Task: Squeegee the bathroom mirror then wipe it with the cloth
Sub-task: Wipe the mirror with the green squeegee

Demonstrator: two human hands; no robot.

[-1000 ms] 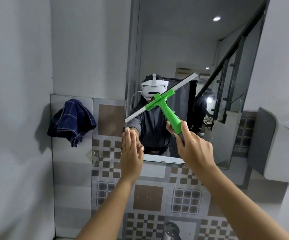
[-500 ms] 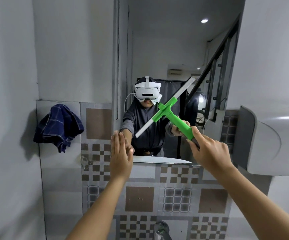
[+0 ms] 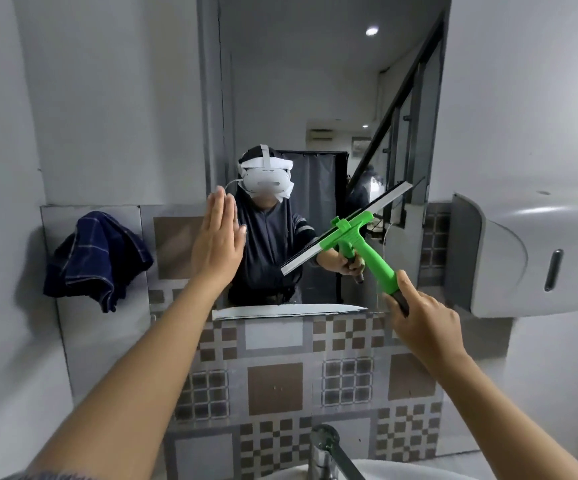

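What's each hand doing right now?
Left hand: open, fingers straight, holding nothing.
Right hand: grips the handle of the green squeegee.

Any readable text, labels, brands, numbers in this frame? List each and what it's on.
None readable.
The green squeegee, the white wall dispenser and the blue checked cloth show no print.
A small frame reflected in the mirror is too blurred to tell.

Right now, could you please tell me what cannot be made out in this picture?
Head view, squeegee: whether its blade touches the mirror; a single angle gives no depth.
Head view, left hand: touching the glass or not, same reason.
Head view, right hand: fingers hidden behind its own back.
Head view, tap: its spout, cut off by the bottom edge.
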